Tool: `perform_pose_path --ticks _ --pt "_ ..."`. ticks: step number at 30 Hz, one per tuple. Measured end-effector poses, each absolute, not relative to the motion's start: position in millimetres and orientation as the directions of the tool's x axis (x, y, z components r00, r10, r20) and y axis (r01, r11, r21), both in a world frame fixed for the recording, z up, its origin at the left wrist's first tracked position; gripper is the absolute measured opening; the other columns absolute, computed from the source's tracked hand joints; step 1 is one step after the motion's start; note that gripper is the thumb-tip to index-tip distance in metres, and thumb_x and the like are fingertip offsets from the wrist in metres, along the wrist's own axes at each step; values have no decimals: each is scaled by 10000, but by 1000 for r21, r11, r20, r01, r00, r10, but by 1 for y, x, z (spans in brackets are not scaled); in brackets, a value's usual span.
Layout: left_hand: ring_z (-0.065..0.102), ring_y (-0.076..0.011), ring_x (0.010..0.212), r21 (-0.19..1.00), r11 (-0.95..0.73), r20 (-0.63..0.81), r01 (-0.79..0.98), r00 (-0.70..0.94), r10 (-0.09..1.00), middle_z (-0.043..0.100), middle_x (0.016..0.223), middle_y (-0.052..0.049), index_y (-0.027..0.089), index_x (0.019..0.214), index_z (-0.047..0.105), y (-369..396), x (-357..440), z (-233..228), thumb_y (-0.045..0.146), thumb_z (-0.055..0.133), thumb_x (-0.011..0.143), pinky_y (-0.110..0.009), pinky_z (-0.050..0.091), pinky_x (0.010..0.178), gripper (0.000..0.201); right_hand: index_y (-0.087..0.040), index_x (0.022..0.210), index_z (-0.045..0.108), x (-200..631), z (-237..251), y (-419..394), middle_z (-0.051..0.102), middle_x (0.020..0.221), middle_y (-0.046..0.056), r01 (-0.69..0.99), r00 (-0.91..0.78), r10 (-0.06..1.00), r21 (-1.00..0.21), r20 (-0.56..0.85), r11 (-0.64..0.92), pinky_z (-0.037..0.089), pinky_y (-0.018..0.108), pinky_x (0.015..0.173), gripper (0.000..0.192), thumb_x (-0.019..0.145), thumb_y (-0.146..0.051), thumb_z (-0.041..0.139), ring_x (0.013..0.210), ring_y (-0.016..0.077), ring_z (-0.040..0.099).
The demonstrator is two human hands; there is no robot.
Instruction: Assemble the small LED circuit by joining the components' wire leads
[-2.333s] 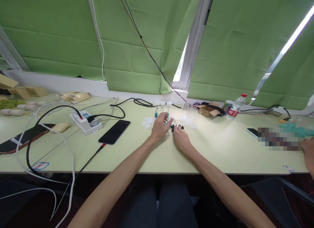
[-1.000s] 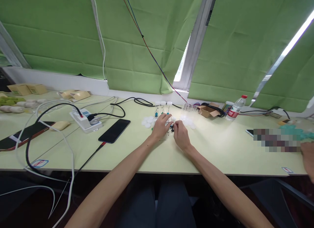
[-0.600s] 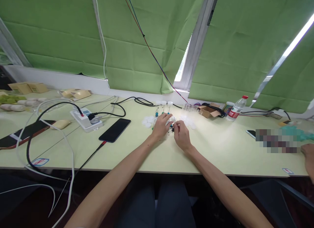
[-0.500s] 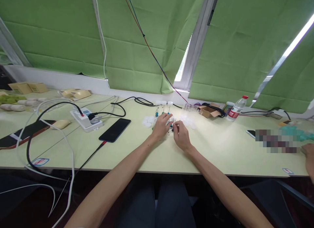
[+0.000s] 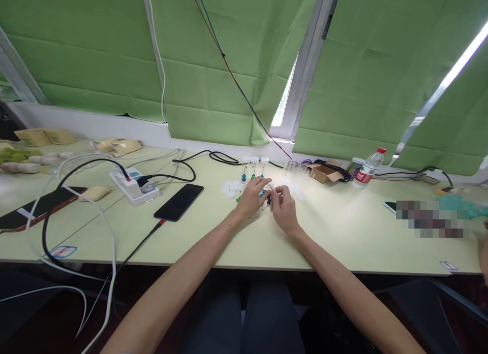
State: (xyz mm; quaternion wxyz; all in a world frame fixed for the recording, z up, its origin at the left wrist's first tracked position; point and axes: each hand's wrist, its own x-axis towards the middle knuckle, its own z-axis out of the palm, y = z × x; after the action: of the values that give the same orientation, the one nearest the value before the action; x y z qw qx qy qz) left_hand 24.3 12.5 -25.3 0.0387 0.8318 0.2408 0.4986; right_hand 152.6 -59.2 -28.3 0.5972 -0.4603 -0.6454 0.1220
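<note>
My left hand is closed, its fingertips pinching at a tiny thing too small to name. Close beside it, my right hand has its fingers pressed together, also on something I cannot make out. Small dark pieces show between the two hands, with bits of blue partly hidden by my left fingers. Just behind stand several clear tubes with white tops, blue or green pieces at their lower ends. White round discs lie left of my left hand, and more pale discs lie behind my right.
A black phone on a cable and a white power strip lie to the left. At the back right are an open cardboard box and a red-capped water bottle. Another person's hand shows at the right edge.
My right hand has shifted slightly right, its fingers a little more raised. My left hand stays nearly in place. The other person's hand has moved right, almost out of view.
</note>
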Motion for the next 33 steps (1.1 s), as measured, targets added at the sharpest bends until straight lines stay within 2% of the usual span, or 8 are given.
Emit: perform_pose_path --ticks 9,17,33 --pt "587 -221 1026 324 -883 794 341 409 449 619 1094 -85 210 1185 556 10 26 -25 215 559 912 -379 488 888 273 -230 868 413 156 -28 -57 440 566 -81 395 235 764 -777 601 490 352 235 447 192 968 -390 449 433 110 468" --pt "594 -230 1030 320 -890 778 325 446 443 647 1072 -81 229 1182 577 9 24 -24 231 577 907 -391 496 871 274 -209 866 467 158 -29 -55 518 702 -34 396 267 749 -777 607 489 392 233 466 221 946 -415 485 483 100 505" --pt "614 -216 991 333 -895 774 295 457 439 664 1044 -74 222 1153 593 7 26 -23 244 584 903 -367 504 850 251 -199 827 518 160 -25 -54 531 722 -25 291 302 777 -829 553 477 375 231 423 265 902 -452 547 455 85 467"
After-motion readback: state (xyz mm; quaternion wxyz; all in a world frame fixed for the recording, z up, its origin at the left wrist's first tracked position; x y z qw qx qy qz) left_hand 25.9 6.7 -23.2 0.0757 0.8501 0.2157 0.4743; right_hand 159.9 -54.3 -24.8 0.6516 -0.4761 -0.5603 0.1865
